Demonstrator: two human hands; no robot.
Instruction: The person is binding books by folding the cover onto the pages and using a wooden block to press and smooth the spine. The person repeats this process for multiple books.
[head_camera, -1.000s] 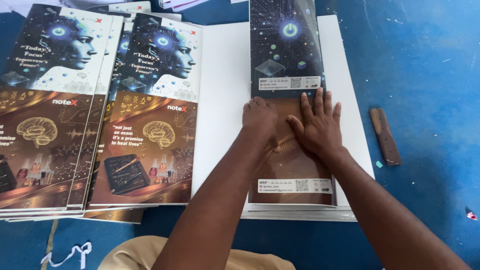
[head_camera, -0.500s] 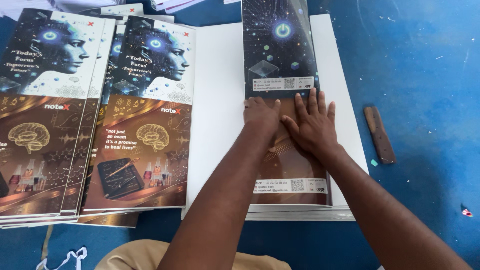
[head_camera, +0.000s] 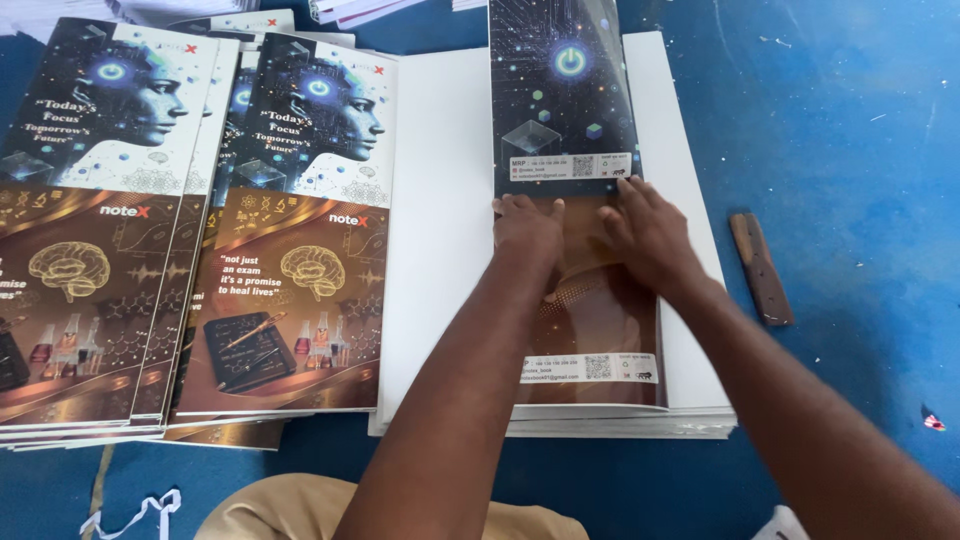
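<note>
While both hands press flat on it, one glossy printed cover sheet (head_camera: 575, 200), long and narrow, dark blue-black above and brown below, lies lengthwise on a thick stack of plain white sheets (head_camera: 440, 250), matte, square-cornered, layered edges showing at the near side. Left hand (head_camera: 528, 228): palm down, fingers together and slightly curled, resting at the seam between the two printed panels. Right hand (head_camera: 648, 232): palm down, fingers spread a little, just beside the left, on the same seam. Left of the white stack, touching it: printed covers (head_camera: 290, 240), glossy, fanned in overlapping piles, three full fronts countable, more edges beneath, each with a pale upper panel showing a profile head and a brown lower panel. One wooden piece (head_camera: 762, 268), flat, oblong, brown, lies apart to the right on the blue floor (head_camera: 850, 120), a scuffed, speckled surface
</note>
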